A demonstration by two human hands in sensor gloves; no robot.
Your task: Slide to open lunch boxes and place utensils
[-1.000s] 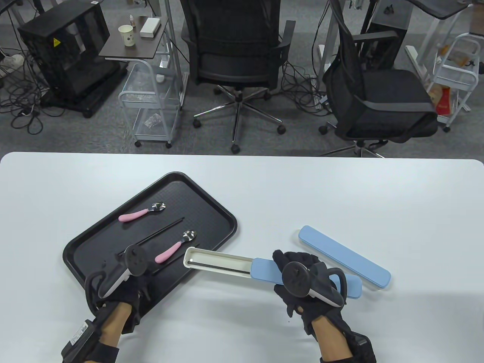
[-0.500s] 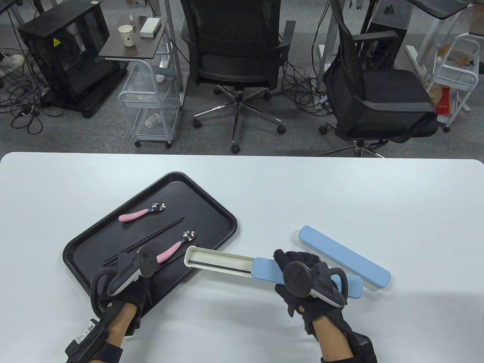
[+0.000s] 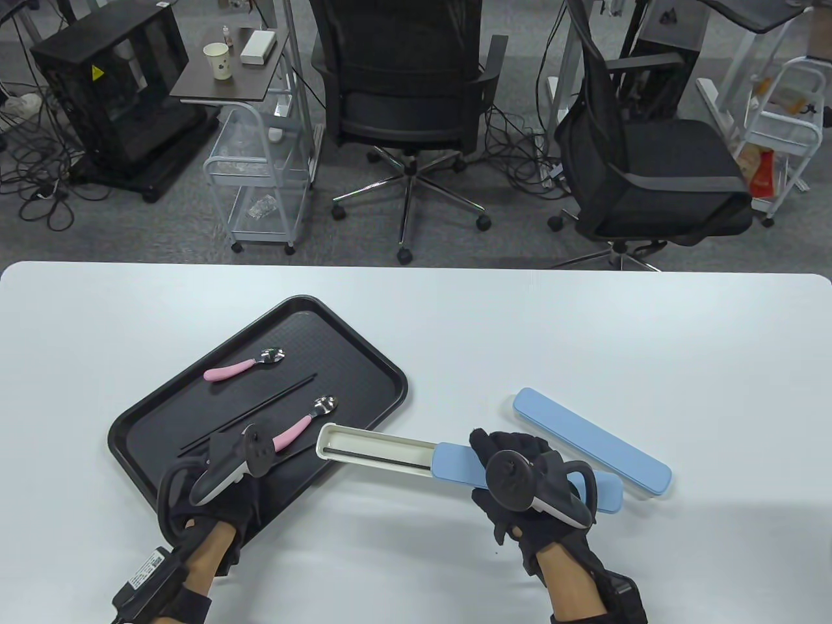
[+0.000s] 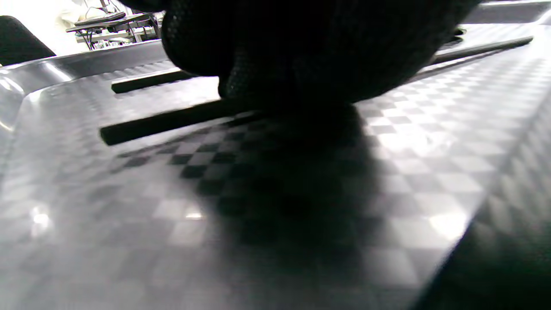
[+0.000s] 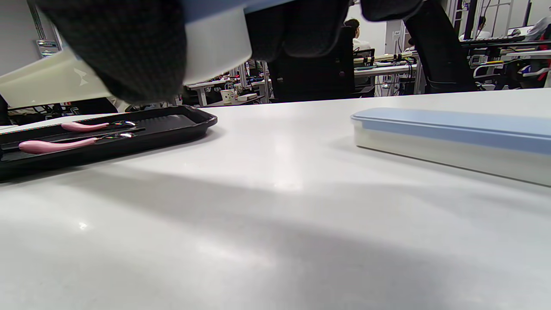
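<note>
On the white table (image 3: 416, 312), right hand (image 3: 520, 487) gripping half-open lunch box (image 3: 383, 453); left hand (image 3: 221, 481) grip unclear; no legible writing.

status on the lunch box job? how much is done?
Done: one box is slid open by its blue lid, with a dark utensil inside.

In hand: the right hand holds that box; the left hand is down on a black chopstick in the tray.

Left: both pink spoons, chopsticks, and the second box, closed.
</note>
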